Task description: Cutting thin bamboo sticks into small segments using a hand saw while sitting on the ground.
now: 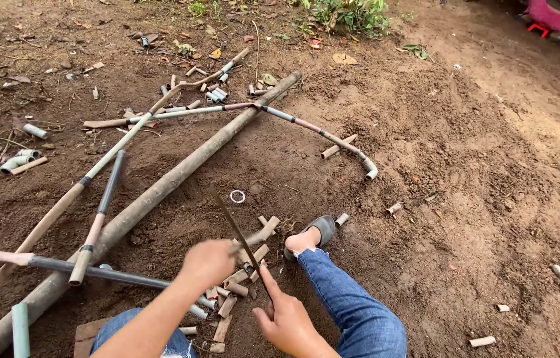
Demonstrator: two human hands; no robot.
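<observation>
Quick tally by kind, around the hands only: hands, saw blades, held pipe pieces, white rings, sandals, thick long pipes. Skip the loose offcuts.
hands: 2 (left hand, right hand)
saw blade: 1
short pipe held in the left hand: 1
white ring: 1
sandal: 1
thick long pipe: 1
Total: 7

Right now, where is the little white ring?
In the head view, the little white ring lies on the bare dirt near the middle, just right of the long thick pipe and above the left hand.
</observation>
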